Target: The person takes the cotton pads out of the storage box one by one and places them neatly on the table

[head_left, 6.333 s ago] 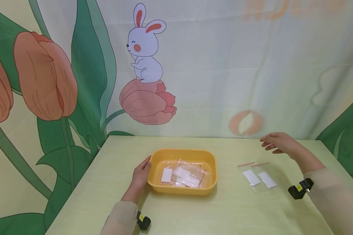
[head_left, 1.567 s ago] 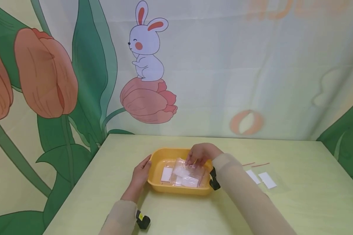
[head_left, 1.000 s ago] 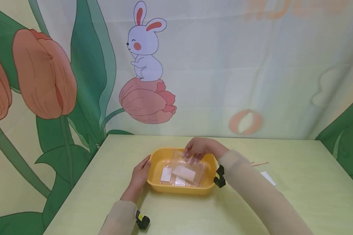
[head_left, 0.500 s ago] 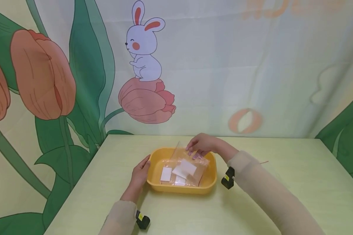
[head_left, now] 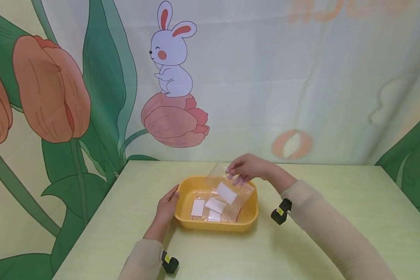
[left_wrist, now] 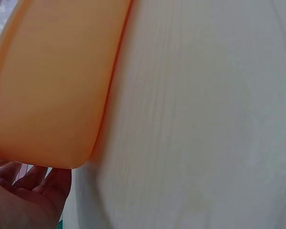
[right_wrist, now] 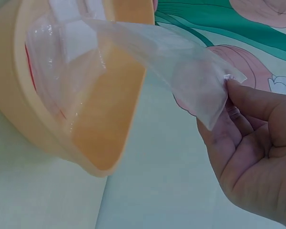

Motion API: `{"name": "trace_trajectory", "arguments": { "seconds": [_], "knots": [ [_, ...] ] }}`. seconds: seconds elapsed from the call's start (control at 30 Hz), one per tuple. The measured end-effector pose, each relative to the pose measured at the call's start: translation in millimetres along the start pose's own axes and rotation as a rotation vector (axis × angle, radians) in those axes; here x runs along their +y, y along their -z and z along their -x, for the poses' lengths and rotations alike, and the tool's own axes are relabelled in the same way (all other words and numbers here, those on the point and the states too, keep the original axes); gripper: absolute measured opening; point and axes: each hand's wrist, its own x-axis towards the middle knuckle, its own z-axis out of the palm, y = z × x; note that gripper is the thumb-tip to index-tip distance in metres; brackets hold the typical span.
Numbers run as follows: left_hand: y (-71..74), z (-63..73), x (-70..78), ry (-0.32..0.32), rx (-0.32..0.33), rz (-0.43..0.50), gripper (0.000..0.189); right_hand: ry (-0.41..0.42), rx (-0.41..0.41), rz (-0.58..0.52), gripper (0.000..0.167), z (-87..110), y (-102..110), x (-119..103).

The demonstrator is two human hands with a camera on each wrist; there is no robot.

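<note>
A yellow plastic tray (head_left: 217, 226) stands on the table, and my left hand (head_left: 166, 208) grips its left end. In the left wrist view those fingers (left_wrist: 57, 186) lie against the tray's end wall. Over the tray's right part, my right hand (head_left: 250, 169) pinches a clear zip bag (right_wrist: 190, 71) by a corner. A white card (head_left: 226, 193) shows inside this bag, whose lower part overlaps the bags below. Several other clear bags with red-edged seals lie in the tray, with white cards (head_left: 197, 208) in them.
The pale wooden table (head_left: 126, 202) runs back to a curtain (head_left: 252, 77) printed with tulips and a rabbit. My right sleeve (head_left: 332, 229) crosses the table's right side and hides part of it. A black wrist camera (head_left: 281, 212) hangs below that forearm.
My right hand has come from the table's right side into the tray, taken a bag by its corner, and drawn it up and to the right. The left hand has stayed on the tray.
</note>
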Motion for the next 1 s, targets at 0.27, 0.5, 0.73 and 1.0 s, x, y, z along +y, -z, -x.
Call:
{"name": "trace_trajectory", "arguments": {
  "seconds": [0.27, 0.5, 0.73, 1.0],
  "knots": [
    [-0.3, 1.6, -0.1, -0.005, -0.004, 0.007, 0.048, 0.045, 0.039, -0.020, 0.027, 16.6, 9.0, 1.8],
    [1.8, 3.1, -0.3, -0.053, -0.024, 0.047, 0.048, 0.079, 0.043, -0.084, 0.030, 31.3, 15.9, 8.4],
    [1.4, 2.1, -0.9, -0.049, -0.024, 0.050, 0.048, 0.112, 0.036, -0.168, 0.033, 46.2, 20.0, 20.9],
    [0.8, 1.4, 0.1, -0.032, -0.023, 0.048, 0.048, 0.105, 0.045, -0.257, 0.035, 66.5, 21.1, 35.2]
  ]
}}
